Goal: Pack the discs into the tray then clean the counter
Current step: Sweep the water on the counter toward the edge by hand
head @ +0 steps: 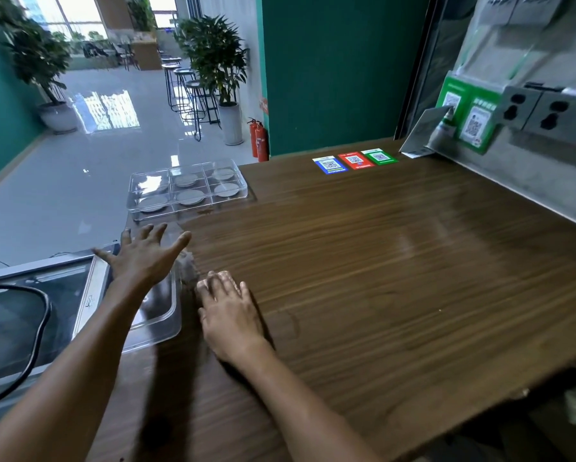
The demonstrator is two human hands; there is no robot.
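1. In the head view, a brown wood-grain table [380, 261] is filling most of the frame, stretching from the near edge to a green wall at the far side.
2. A clear plastic tray [187, 189] with six compartments is sitting at the far left edge of the table, and pale round discs [190, 197] are lying in its compartments; the far left compartment is too glary to read.
3. The left hand [143, 258] is reaching out over the table's left edge, its fingers [156, 232] spread wide and straight, holding nothing.
4. Under the left forearm a second clear plastic container [156, 315] is lying at the left edge of the table, partly overhanging a glass-topped cabinet [30, 311] with a black cable [36, 331] draped across it.
5. The right hand [230, 315] is resting palm down on the table just right of that container, its fingers [220, 285] lying close together and bent over a small blurred whitish wad [188, 266]; whether they are gripping it cannot be told.
6. Three QR-code cards [355, 160], blue, red and green, are lying flat in a row at the far side of the table, well apart from the tray.
7. On the right, a grey wall panel is carrying power sockets [546, 111] and green QR signs [470, 118].
8. Beyond the table on the left, potted plants [216, 61], bar stools [193, 91] and red fire extinguishers [259, 138] are standing on a shiny floor.
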